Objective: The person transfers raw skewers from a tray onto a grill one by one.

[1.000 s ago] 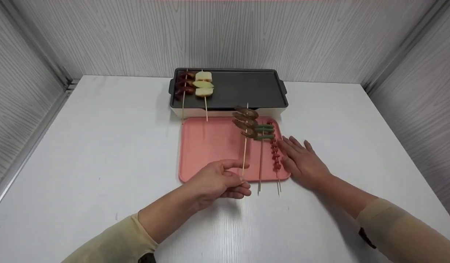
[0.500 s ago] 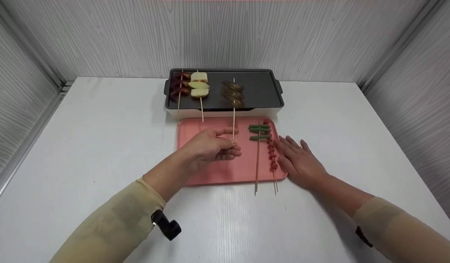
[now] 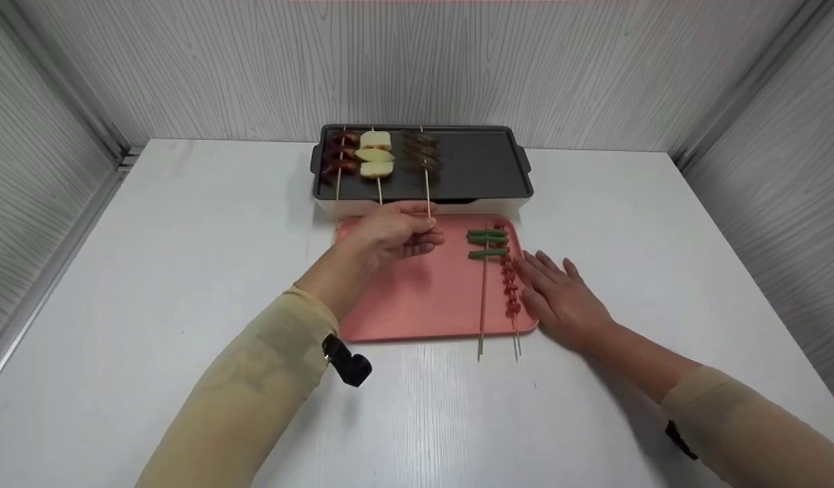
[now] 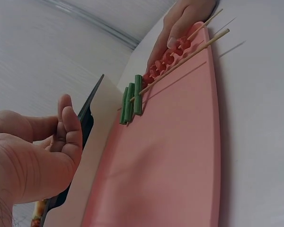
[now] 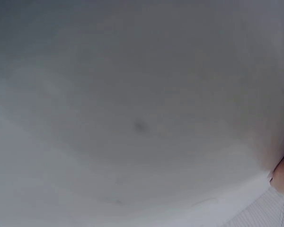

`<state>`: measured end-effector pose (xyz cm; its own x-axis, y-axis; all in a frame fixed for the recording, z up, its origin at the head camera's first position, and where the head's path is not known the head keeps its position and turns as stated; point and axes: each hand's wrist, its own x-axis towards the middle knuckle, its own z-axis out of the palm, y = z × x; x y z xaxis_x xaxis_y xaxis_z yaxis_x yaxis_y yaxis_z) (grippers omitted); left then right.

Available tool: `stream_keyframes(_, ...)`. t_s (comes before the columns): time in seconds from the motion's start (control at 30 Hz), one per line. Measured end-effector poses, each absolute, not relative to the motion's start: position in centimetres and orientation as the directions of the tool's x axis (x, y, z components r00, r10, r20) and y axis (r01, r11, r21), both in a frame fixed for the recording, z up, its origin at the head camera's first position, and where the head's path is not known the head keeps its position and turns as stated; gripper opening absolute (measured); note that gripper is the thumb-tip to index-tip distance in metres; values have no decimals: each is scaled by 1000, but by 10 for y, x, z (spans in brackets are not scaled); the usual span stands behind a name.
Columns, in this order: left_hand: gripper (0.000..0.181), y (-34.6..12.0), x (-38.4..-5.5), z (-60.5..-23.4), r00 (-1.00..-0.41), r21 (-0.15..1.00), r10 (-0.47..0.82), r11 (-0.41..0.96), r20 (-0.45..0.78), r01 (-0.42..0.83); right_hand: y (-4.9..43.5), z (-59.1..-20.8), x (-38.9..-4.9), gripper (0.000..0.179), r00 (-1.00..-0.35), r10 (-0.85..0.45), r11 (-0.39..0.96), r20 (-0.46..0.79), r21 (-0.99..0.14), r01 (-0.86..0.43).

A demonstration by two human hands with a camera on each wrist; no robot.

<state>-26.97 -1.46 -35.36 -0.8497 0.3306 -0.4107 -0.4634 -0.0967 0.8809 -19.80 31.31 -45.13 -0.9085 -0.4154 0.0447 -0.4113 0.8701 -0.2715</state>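
My left hand (image 3: 398, 232) pinches the stick of a skewer with brown pieces (image 3: 421, 150), which look blurred over the black griddle (image 3: 481, 166); whether they touch its plate I cannot tell. In the left wrist view the left hand (image 4: 42, 146) shows curled fingers, its skewer hidden. My right hand (image 3: 562, 298) lies with straight fingers at the right edge of the pink tray (image 3: 403, 305), beside a skewer of small red pieces (image 3: 511, 288). Left of that, a skewer with green pieces (image 3: 488, 237) lies on the tray. The right wrist view shows mostly white surface.
At the griddle's left end lie a skewer of dark red pieces (image 3: 342, 154) and one of pale yellow-white slices (image 3: 376, 156). The white table (image 3: 186, 237) surrounds tray and griddle. Grey wood-grain walls (image 3: 417, 61) stand behind and at both sides.
My left hand has moved forward, carrying the brown skewer from above the tray to over the griddle, right of the pale slices. The right hand has stayed by the tray.
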Motion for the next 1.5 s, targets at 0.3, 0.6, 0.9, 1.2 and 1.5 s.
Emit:
stream_keyframes(0.3, 46, -11, -277, -358, -851, 867, 312, -135, -422, -479, 313, -454, -197, 63, -914, -404, 874, 40, -278, -398)
stream_keyframes(0.6, 45, -9, -276, -361, -858, 868, 267, -123, -438, -482, 312, -454, -198, 63, -909, -414, 869, 44, -278, -409)
stream_keyframes(0.9, 46, -7, -266, -362, -874, 883, 223, -95, -431, -460, 312, -455, -198, 62, -902, -429, 859, 50, -286, -425)
stream_keyframes(1.2, 43, -28, -233, -380, -958, 952, 151, 225, -244, -207, 309, -455, -198, 63, -909, -415, 870, 33, -279, -407)
stream_keyframes(1.5, 43, -76, -198, -408, -947, 688, 233, 651, 219, 320, 313, -453, -198, 62, -910, -411, 869, 49, -281, -407)
